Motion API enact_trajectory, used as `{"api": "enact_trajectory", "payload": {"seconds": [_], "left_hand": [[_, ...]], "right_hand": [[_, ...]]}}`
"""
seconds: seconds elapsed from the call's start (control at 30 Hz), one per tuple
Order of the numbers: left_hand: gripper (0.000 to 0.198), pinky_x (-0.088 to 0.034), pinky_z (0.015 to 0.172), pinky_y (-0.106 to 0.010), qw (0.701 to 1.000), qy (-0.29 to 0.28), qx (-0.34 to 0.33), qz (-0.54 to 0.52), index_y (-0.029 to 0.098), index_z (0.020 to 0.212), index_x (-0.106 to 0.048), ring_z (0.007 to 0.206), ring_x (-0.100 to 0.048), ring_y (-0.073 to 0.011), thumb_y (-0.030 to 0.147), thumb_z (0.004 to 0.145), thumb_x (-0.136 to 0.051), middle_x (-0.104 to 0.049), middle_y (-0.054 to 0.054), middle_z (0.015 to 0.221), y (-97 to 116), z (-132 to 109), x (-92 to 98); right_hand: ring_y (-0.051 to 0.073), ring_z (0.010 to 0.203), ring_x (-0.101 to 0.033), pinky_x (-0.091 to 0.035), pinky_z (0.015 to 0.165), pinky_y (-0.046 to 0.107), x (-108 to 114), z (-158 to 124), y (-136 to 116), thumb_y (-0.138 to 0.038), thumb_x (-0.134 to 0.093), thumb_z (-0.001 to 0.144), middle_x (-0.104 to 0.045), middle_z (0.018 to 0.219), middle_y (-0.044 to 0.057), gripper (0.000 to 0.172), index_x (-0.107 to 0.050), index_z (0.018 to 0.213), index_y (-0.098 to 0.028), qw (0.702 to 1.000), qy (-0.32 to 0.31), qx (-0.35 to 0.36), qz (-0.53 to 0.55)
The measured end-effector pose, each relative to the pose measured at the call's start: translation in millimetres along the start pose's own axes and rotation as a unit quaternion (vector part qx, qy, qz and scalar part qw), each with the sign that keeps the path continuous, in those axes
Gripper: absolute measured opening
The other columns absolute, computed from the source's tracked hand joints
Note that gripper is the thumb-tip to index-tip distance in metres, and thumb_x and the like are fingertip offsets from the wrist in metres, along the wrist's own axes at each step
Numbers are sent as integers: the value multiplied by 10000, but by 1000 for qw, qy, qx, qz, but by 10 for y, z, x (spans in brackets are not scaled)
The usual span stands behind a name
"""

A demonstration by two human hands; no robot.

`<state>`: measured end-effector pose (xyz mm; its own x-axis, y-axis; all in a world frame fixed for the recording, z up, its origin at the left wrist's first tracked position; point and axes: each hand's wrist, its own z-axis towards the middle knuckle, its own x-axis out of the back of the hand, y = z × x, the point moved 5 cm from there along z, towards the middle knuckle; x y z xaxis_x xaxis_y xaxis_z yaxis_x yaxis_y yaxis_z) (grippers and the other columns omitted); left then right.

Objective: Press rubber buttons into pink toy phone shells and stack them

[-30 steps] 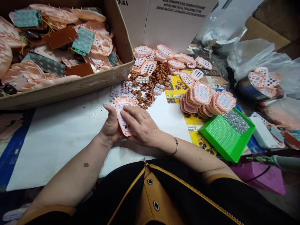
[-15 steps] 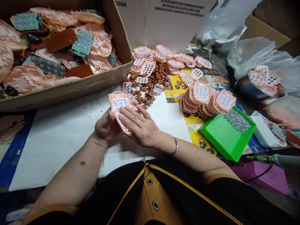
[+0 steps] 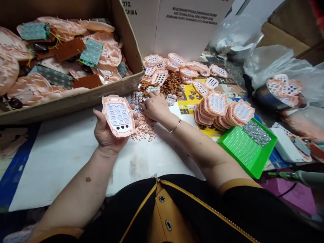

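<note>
In my left hand (image 3: 110,136) lies a pink plastic shell (image 3: 104,111), gripped by the edges with its hollow side up. A pale rubber keypad (image 3: 117,114) sits inside it, above three dark holes. My right hand (image 3: 157,106) reaches into the small parts beyond the shell, fingers bent and apart; their tips are partly hidden. Close to those fingers are small white printed keys (image 3: 136,97) and a heap of brown parts (image 3: 173,82). Small pink ring-like pieces (image 3: 145,130) lie just below that hand.
A cardboard box (image 3: 126,81) of pink shells and circuit boards stands left. Stacked shells (image 3: 215,103) are at right, beside a green tray (image 3: 249,170) with screws. Loose shells (image 3: 188,72) lie at the back. A metal bowl (image 3: 265,96) and a power screwdriver (image 3: 308,179) are far right.
My right hand has left the keypad and moved forward to the small parts. My left hand has shifted left with the shell, uncovering the keypad and the small pink pieces.
</note>
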<state>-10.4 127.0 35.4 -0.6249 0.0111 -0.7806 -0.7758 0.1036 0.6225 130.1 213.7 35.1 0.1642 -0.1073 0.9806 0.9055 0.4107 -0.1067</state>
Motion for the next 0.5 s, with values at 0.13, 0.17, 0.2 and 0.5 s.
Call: {"api": "enact_trajectory", "payload": {"seconds": [0.13,0.17,0.2,0.5], "left_hand": [[650,-625,563,-312,1000,-12,-7,17,220,1253,-616,830,-753,-267,723,844,-573,-743,-118,1039,-21,17,26],[649,-628,567,-317,1000,-14,-8,20,218,1248,-618,841,-753,-272,725,845,-569,-743,-117,1043,-22,20,29],[649,-631,573,-323,1000,-14,-9,23,219,1246,-619,856,-752,-277,729,849,-559,-741,-118,1048,-21,21,31],[629,-643,641,-364,999,-8,-37,25,280,1335,-576,913,-739,-292,721,901,-466,-731,-103,1025,23,29,-6]], "right_hand": [[331,1259,-507,-417,1017,450,-139,63,-107,-232,-573,904,-657,1269,174,225,-751,949,-101,999,1,4,37],[316,1239,-530,-426,1014,436,-152,78,-79,-236,-582,900,-664,1263,155,209,-751,936,-118,998,-1,-4,66],[300,1215,-554,-434,1015,421,-156,90,-34,-253,-590,903,-670,1254,140,203,-750,934,-131,995,-1,-14,97],[257,1043,-644,-481,946,426,87,-567,259,-284,-611,936,-720,1105,116,158,-727,958,-178,978,73,87,175]]}}
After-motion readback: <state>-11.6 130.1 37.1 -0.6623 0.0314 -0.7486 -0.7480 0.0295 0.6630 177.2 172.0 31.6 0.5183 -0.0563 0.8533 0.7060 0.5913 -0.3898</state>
